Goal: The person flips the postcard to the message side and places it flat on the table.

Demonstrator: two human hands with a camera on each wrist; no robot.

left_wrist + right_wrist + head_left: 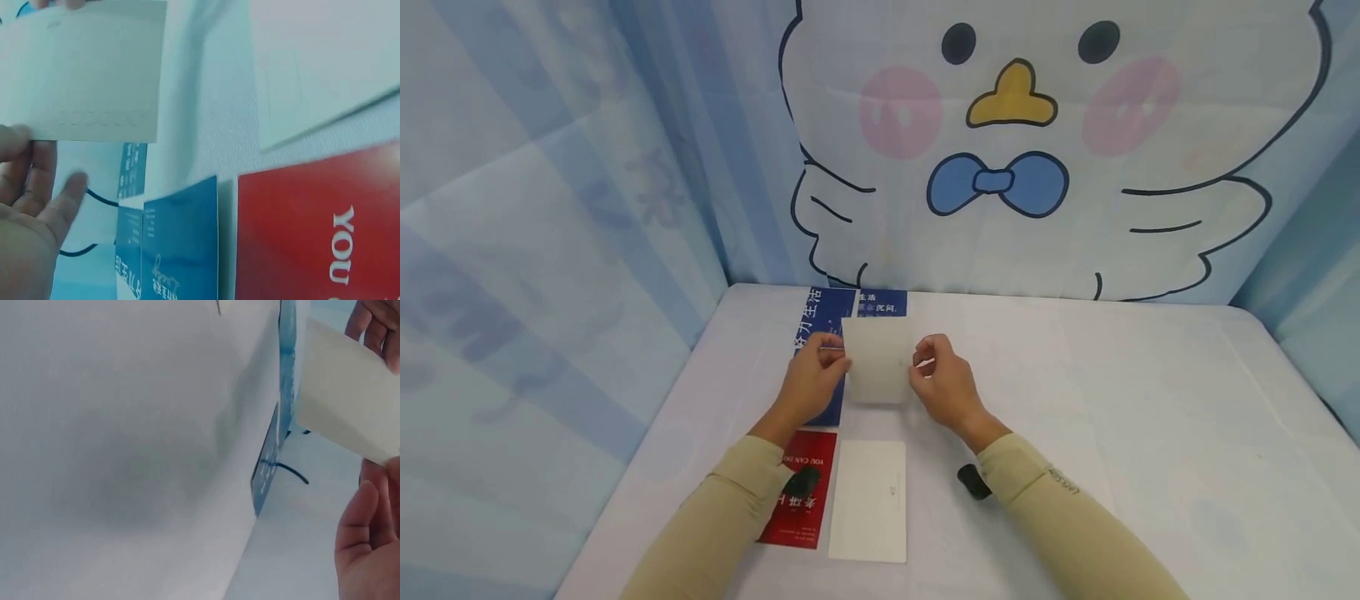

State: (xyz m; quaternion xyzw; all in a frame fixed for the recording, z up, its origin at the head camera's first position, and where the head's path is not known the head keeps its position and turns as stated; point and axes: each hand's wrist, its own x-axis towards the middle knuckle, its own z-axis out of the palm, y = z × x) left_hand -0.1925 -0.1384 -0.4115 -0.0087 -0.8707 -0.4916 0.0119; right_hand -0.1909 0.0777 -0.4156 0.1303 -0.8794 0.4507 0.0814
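A cream-white postcard (877,360) is held up by both hands over the far part of the table. My left hand (812,379) pinches its left edge between thumb and fingers. The right hand (946,383) pinches the opposite edge, with several fingers curled. In the left wrist view the postcard (94,75) shows a row of faint printed marks along one edge. Seen from the right wrist, the postcard (347,394) stands tilted above the table between the hands. Behind it, blue cards with white lettering (826,312) lie partly covered by the left hand and the postcard.
Nearer the body lie a red card (808,492), partly under the left sleeve, and a white card (868,500) beside it. A white cloth covers the table (1112,417). A curtain with a cartoon print (1000,250) hangs at the back edge.
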